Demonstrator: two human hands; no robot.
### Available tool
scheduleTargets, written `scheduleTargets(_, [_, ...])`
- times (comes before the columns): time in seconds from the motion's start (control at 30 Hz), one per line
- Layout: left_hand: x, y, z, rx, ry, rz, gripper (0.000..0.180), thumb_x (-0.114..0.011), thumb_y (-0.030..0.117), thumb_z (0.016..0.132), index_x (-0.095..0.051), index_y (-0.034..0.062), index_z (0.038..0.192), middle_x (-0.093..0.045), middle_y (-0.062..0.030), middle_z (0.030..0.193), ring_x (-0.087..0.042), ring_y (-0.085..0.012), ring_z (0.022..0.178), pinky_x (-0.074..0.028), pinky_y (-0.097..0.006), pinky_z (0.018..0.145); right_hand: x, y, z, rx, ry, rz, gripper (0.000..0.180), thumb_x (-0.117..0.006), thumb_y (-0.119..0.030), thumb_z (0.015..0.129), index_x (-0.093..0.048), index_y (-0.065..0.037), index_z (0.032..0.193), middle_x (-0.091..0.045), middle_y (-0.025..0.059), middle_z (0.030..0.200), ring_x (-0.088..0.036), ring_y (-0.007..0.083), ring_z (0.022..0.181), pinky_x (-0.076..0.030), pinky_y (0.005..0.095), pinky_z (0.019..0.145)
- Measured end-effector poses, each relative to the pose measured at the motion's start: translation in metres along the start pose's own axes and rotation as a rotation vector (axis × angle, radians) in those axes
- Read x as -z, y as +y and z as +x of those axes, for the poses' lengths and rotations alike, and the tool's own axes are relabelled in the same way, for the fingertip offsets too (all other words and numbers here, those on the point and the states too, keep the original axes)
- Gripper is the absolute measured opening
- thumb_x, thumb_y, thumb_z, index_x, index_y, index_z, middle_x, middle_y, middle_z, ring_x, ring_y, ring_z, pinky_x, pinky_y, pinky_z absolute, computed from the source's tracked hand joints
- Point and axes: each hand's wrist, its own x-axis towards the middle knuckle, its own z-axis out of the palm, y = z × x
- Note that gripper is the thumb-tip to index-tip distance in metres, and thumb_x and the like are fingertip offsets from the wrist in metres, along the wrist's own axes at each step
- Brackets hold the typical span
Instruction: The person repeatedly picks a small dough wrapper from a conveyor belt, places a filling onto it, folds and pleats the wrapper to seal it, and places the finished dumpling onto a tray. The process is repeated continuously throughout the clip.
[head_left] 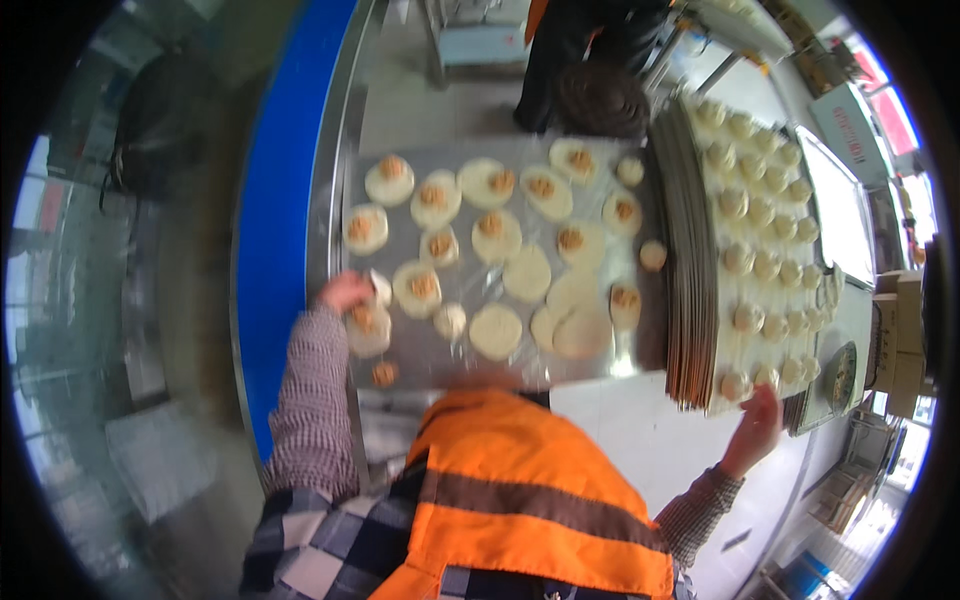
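Observation:
Flat dough rounds, many topped with orange-brown filling, lie across a metal tabletop [460, 362]. At its left edge my left hand [346, 290] has its fingers closed on a small white dough piece [381, 288], just above a filled dough round [367, 331]. Over at the right, my right hand [758, 428] reaches the near edge of a tray [728, 290] bearing rows of round dough buns. Its bent fingertips are at a bun [767, 379] in the nearest row and partly cover it.
Bare dough rounds [495, 331] partly overlap near the table's middle and right. A small lump of filling [384, 374] sits at the front left corner. The bun tray tops a tall stack of trays [688, 300]. A blue strip [285, 180] borders the left; another person [590, 60] stands beyond.

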Motion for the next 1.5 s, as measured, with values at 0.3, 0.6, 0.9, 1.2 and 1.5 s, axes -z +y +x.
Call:
scheduleTargets(0.3, [-0.039,0.027,-0.017,-0.221,0.238,0.284,0.056,-0.084,0.025,0.057,-0.057,0.003,0.101,-0.062,-0.0183,0.097,-0.062,-0.0326,0.092,-0.049,-0.039,0.079,-0.114,-0.211,-0.023,0.21,-0.356,0.375,0.013,-0.064,0.002,0.081,-0.066,-0.001,0.093,-0.067,0.0128,0.083,-0.066,0.0238,0.066,-0.052,0.0297,0.06])
scheduleTargets(0.6, [-0.03,0.06,-0.082,-0.307,0.046,-0.904,0.035,-0.057,0.007,0.089,-0.047,0.0036,0.122,-0.058,-0.0095,0.108,-0.06,-0.0197,0.1,-0.053,-0.037,0.08,-0.215,-0.347,-0.069,0.122,-0.948,0.828,0.027,-0.067,-0.011,0.084,-0.062,-0.002,0.11,-0.066,0.0109,0.082,-0.064,0.017,0.066,-0.051,0.0287,0.061])
scheduleTargets(0.9, [-0.06,0.105,-0.138,-0.449,0.093,-0.957,0.033,-0.056,0.009,0.092,-0.051,0.0065,0.125,-0.056,-0.0041,0.108,-0.058,-0.0094,0.092,-0.053,-0.021,0.072,-0.237,-0.374,-0.093,0.27,-1.008,0.633,0.029,-0.071,-0.017,0.08,-0.063,-0.002,0.103,-0.066,0.0126,0.08,-0.065,0.026,0.068,-0.052,0.0356,0.062])
scheduleTargets(1.2, [-0.074,0.132,-0.15,-0.368,-0.019,-0.619,0.028,-0.052,0.011,0.092,-0.056,0.0051,0.119,-0.061,-0.0033,0.102,-0.06,-0.0091,0.086,-0.054,-0.023,0.058,-0.216,-0.341,-0.082,0.13,-1.002,0.838,0.015,-0.067,-0.007,0.083,-0.062,0.002,0.094,-0.068,0.0137,0.079,-0.067,0.0212,0.065,-0.051,0.0313,0.057])
scheduleTargets(1.5, [-0.105,0.154,-0.149,-0.362,-0.128,-0.353,0.025,-0.048,0.01,0.091,-0.06,0.003,0.112,-0.063,-0.0047,0.096,-0.062,-0.0118,0.081,-0.054,-0.027,0.069,-0.196,-0.296,-0.075,0.022,-0.976,0.913,0.016,-0.065,-0.005,0.085,-0.06,0.003,0.098,-0.065,0.0114,0.069,-0.066,0.017,0.061,-0.051,0.0288,0.056])
